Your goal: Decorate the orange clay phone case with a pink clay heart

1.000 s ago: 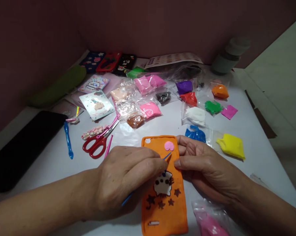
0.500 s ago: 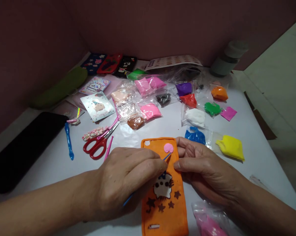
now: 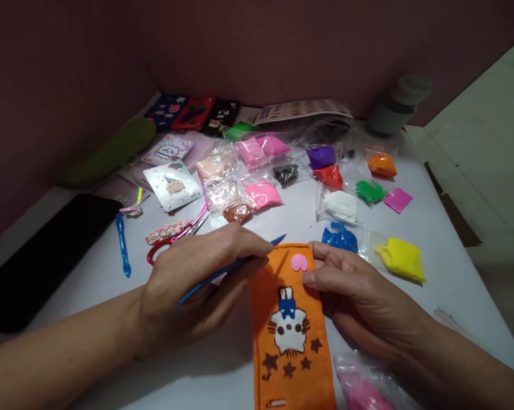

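The orange phone case point(image 3: 293, 336) lies flat on the white table point(image 3: 444, 250), directly below my view, its long axis running away from me. On its clay-covered back sit a white cat figure point(image 3: 290, 333) with a blue bow point(image 3: 287, 307), brown stars point(image 3: 288, 364) below it, and a small pink clay piece point(image 3: 299, 262) near the far end.

My right hand point(image 3: 359, 296) rests along the case's right edge, fingers curled and touching that edge just beside the pink clay piece; it steadies the case rather than enclosing it. My left hand point(image 3: 192, 285) lies just left of the case, fingers pinched narrowly around a blue modelling tool point(image 3: 231, 266), whose tip points toward the case's far left corner, clear of the clay surface.

Behind my left hand, the red scissors point(image 3: 163, 250) show partly. A second blue tool point(image 3: 122, 245) lies further left, near a black case point(image 3: 43, 256).

Beyond the case, clay in clear bags is spread across the table: blue clay point(image 3: 340, 236) and yellow clay point(image 3: 402, 259) nearest my right hand, then white clay point(image 3: 341, 205), green clay point(image 3: 370, 191), red clay point(image 3: 330, 176), purple clay point(image 3: 320, 156), orange clay point(image 3: 382, 164), brown clay point(image 3: 238, 212) and pink clay point(image 3: 263, 195). A pink clay bag point(image 3: 363, 393) lies at the near right corner.
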A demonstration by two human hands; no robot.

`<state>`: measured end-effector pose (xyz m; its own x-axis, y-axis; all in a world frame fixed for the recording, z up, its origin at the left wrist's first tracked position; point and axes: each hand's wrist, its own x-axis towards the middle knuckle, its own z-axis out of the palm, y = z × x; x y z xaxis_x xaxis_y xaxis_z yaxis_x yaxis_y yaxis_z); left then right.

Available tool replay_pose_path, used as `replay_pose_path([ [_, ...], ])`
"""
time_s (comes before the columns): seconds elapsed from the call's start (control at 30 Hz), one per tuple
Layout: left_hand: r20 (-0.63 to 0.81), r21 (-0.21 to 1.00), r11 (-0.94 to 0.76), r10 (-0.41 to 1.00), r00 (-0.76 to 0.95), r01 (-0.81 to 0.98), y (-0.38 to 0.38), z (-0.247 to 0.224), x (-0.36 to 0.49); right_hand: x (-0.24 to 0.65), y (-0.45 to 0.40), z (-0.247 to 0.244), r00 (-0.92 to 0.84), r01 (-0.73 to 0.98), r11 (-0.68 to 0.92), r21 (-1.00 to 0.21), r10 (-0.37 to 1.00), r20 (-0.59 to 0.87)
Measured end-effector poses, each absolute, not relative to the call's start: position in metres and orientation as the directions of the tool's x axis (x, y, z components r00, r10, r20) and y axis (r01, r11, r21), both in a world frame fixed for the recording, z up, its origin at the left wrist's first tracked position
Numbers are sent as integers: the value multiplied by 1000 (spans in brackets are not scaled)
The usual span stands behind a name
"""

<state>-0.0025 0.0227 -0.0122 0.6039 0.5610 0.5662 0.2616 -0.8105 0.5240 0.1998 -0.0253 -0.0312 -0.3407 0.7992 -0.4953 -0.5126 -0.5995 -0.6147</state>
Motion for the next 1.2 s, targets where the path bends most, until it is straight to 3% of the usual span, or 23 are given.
replay_pose_path([
  [0.33,611,545,-801,581,538,246,26,-19,-1,199,-26,-29,-331,-518,-608,-601,791,-515],
  [0.63,597,576,-785,593,540,226,31,-21,-2,202,-23,-29,-285,-357,-526,-772,848,-446],
  [0.87,597,450,-858,496,631,248,48,-33,-8,203,-26,-31,-304,-430,-582,-690,813,-497],
  [0.97,552,343,-889,451,701,302,54,-39,-11,203,-26,-31,-336,-512,-616,-599,785,-520],
  [1.1,543,187,-937,350,763,296,60,-45,-13,202,-26,-31,-362,-535,-610,-585,791,-493],
  [1.2,504,188,-939,344,792,288,63,-47,-12,203,-26,-31,-360,-540,-611,-579,790,-497],
])
